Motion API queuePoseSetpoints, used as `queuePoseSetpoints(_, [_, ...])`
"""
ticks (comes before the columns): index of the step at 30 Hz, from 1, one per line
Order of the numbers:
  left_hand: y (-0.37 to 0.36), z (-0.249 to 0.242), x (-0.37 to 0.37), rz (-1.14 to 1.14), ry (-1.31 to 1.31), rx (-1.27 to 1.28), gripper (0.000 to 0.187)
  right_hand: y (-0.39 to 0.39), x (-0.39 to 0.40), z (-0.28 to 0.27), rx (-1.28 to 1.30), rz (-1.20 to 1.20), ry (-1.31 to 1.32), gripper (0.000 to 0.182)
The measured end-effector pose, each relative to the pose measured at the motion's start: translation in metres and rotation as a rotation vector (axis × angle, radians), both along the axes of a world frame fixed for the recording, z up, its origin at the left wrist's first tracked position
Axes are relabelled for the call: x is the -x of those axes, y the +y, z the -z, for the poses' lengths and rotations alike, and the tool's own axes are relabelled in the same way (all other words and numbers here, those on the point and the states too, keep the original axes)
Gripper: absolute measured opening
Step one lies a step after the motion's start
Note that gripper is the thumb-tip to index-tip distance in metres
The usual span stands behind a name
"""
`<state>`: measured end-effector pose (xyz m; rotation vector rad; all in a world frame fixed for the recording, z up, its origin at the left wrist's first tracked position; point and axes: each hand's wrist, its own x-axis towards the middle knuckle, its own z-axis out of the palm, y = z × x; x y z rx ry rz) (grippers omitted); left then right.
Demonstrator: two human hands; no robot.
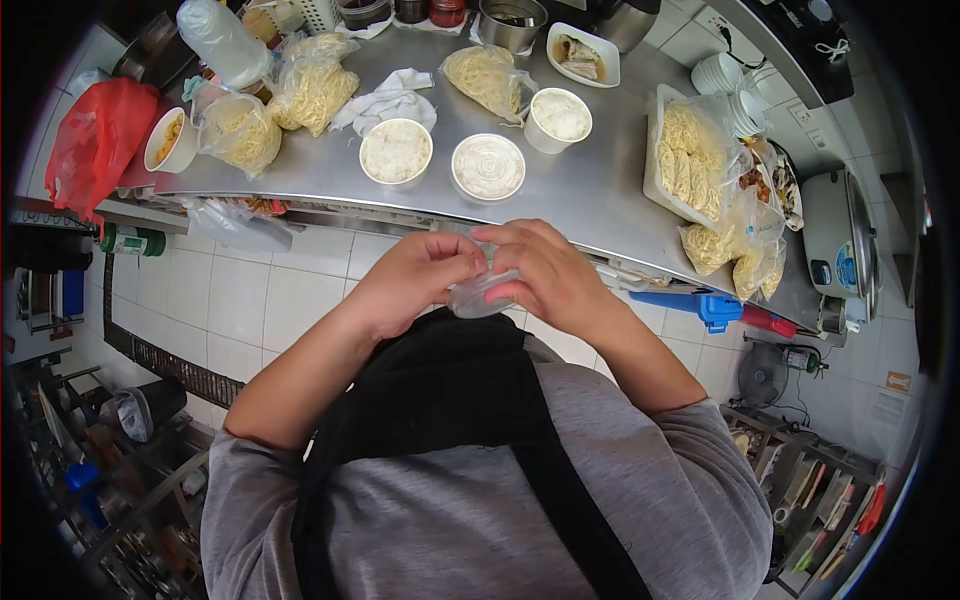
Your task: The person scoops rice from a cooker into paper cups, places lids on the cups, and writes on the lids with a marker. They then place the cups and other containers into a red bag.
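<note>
Close to my body, just off the counter's front edge, my left hand [422,277] pinches a clear plastic lid [478,300]. My right hand [548,272] grips the same lid from the other side with bent fingers; the lid's upper part is hidden behind the fingers. Ahead on the counter stands a white tub [488,168] with a clear lid over its contents. To its left is an uncovered bowl of rice [396,152]. Another uncovered rice tub [558,116] stands behind it to the right.
On the steel counter [300,180] lie a white cloth [390,100] and bags of noodles [315,85]. A tray of noodles [692,150] and a rice cooker [840,235] occupy the right end. At the far left hangs a red plastic bag [100,145].
</note>
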<state>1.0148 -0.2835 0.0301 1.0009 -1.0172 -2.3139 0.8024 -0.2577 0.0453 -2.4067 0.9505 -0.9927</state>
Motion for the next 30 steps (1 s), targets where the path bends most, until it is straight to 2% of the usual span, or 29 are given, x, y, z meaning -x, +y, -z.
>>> queuePoseSetpoints(3, [0.007, 0.001, 0.003, -0.004, -0.146, 0.08, 0.017, 0.004, 0.005, -0.007, 0.066, -0.026, 0.064, 0.037])
queuePoseSetpoints(5, [0.007, 0.0, 0.006, -0.274, -0.041, 0.045, 0.017, 0.002, 0.016, -0.009, 0.025, -0.069, 0.029, 0.035])
queuePoseSetpoints(6, [0.002, 0.0, 0.005, -0.276, -0.042, 0.048, 0.017, -0.003, 0.025, -0.005, 0.006, 0.007, -0.058, 0.031])
queuePoseSetpoints(7, [-0.004, 0.001, -0.001, -0.381, 0.018, 0.026, 0.018, -0.01, 0.036, 0.005, -0.014, 0.082, -0.145, 0.026])
queuePoseSetpoints(8, [-0.01, 0.001, -0.007, -0.486, 0.079, 0.004, 0.019, -0.019, 0.053, 0.024, -0.138, 0.258, -0.306, 0.021])
queuePoseSetpoints(10, [-0.018, 0.015, -0.024, -0.556, 0.119, -0.003, 0.02, -0.059, 0.081, 0.052, -0.316, 0.549, -0.636, 0.012])
queuePoseSetpoints(12, [-0.018, 0.016, -0.026, -0.694, 0.143, -0.019, 0.023, -0.104, 0.114, 0.082, -0.28, 0.774, -0.53, 0.011])
queuePoseSetpoints(13, [-0.018, 0.028, -0.033, -0.702, 0.144, -0.016, 0.023, -0.123, 0.117, 0.089, -0.279, 0.765, -0.53, 0.011])
queuePoseSetpoints(15, [-0.017, 0.065, -0.056, -0.678, 0.191, -0.067, 0.027, -0.155, 0.118, 0.098, -0.201, 0.82, -0.335, 0.016])
queuePoseSetpoints(16, [-0.016, 0.061, -0.053, -0.688, 0.191, -0.066, 0.027, -0.17, 0.116, 0.096, -0.204, 0.81, -0.334, 0.016])
queuePoseSetpoints(18, [-0.014, 0.052, -0.041, -0.762, -0.05, -0.053, 0.03, -0.195, 0.112, 0.092, 0.012, 0.819, -0.016, 0.02])
queuePoseSetpoints(21, [-0.015, 0.053, -0.029, -0.914, -0.141, -0.001, 0.034, -0.221, 0.121, 0.101, -0.086, 0.805, 0.015, 0.021])
queuePoseSetpoints(26, [-0.014, 0.084, -0.049, -0.985, -0.162, 0.018, 0.036, -0.239, 0.136, 0.11, -0.067, 0.784, 0.107, 0.019])
queuePoseSetpoints(28, [-0.019, 0.083, -0.048, -1.002, -0.176, 0.023, 0.035, -0.24, 0.134, 0.107, -0.092, 0.785, 0.122, 0.019])
queuePoseSetpoints(30, [-0.026, 0.079, -0.045, -1.115, -0.187, 0.013, 0.031, -0.238, 0.131, 0.103, -0.048, 0.738, 0.161, 0.016])
